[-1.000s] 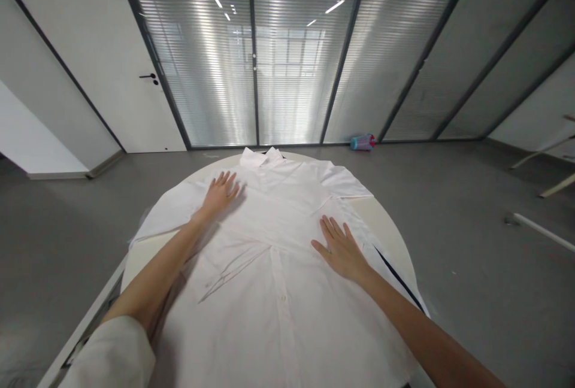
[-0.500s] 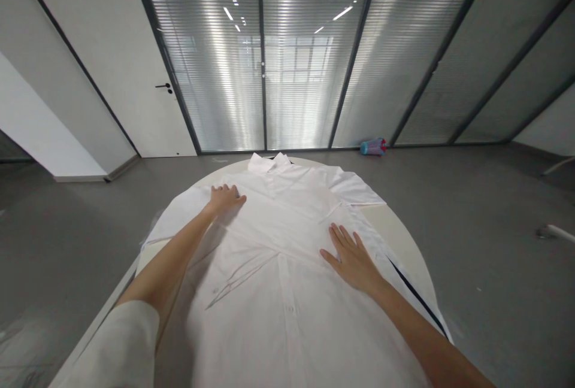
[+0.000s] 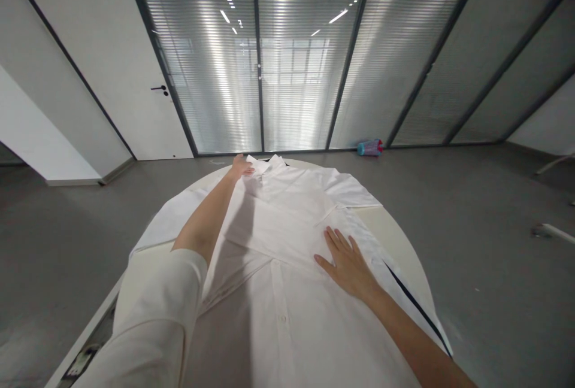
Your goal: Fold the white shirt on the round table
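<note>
A white button-up shirt point(image 3: 287, 226) lies spread front side up, its collar point(image 3: 269, 163) at the far end and its buttoned placket running toward me. Beside the collar, at the shoulder on the left, my left hand point(image 3: 241, 167) rests on the cloth with its fingers apart. My right hand point(image 3: 348, 262) lies flat on the right side of the shirt's chest, fingers spread, holding nothing. A diagonal crease crosses the shirt's front between my arms, partly covered by my left forearm and its shadow.
Beneath the shirt is a pale table point(image 3: 399, 244) with a rounded far end. A blue and red basket-like object point(image 3: 369, 148) lies on the grey floor by the glass partition point(image 3: 291, 76). At left is a white door point(image 3: 148, 118); a white leg with a caster point(image 3: 550, 231) shows at right.
My left hand has slid forward and right, from the shirt's left chest up to the collar. My right hand stays flat in about the same place. Folds at lower left look flatter.
</note>
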`<act>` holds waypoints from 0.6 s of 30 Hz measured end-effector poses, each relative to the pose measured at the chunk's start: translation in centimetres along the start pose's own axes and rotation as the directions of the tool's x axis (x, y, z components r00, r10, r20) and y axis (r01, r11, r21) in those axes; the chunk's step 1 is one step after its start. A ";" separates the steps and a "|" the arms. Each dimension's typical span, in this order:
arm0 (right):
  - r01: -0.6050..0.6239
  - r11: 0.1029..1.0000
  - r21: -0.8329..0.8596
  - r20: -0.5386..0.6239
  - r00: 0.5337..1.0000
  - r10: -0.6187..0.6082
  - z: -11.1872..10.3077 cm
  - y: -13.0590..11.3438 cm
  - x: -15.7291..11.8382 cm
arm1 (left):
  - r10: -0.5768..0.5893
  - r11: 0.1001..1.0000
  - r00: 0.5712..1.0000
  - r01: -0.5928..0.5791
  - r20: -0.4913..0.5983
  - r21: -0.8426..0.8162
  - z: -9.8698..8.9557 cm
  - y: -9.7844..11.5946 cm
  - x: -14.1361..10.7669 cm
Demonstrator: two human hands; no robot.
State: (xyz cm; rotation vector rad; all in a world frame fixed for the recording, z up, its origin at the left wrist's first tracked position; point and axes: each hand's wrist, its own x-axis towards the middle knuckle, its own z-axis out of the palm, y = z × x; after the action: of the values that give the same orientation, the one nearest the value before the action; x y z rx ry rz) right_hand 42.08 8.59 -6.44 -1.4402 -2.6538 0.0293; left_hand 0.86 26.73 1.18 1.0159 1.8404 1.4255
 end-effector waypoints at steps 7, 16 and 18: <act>-0.008 1.000 0.027 0.035 0.999 0.007 -0.4 0.0 0.1 | 0.107 0.994 0.992 -0.105 -0.061 0.030 1.8 -0.8 0.5; -0.020 0.999 0.041 0.041 0.999 0.019 -1.2 -0.2 0.1 | 0.389 0.880 0.917 -0.399 0.092 0.259 -1.0 -6.3 -4.8; -0.007 0.998 0.062 0.020 1.000 0.005 -2.2 -0.4 0.8 | 0.418 0.858 0.901 -0.434 0.118 0.277 -1.3 -7.3 -6.0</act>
State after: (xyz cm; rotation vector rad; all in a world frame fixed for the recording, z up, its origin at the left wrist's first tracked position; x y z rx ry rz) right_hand 41.58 8.94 -4.19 -1.4362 -2.6396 0.1270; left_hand 1.46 20.04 -5.61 1.6856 1.9038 1.3610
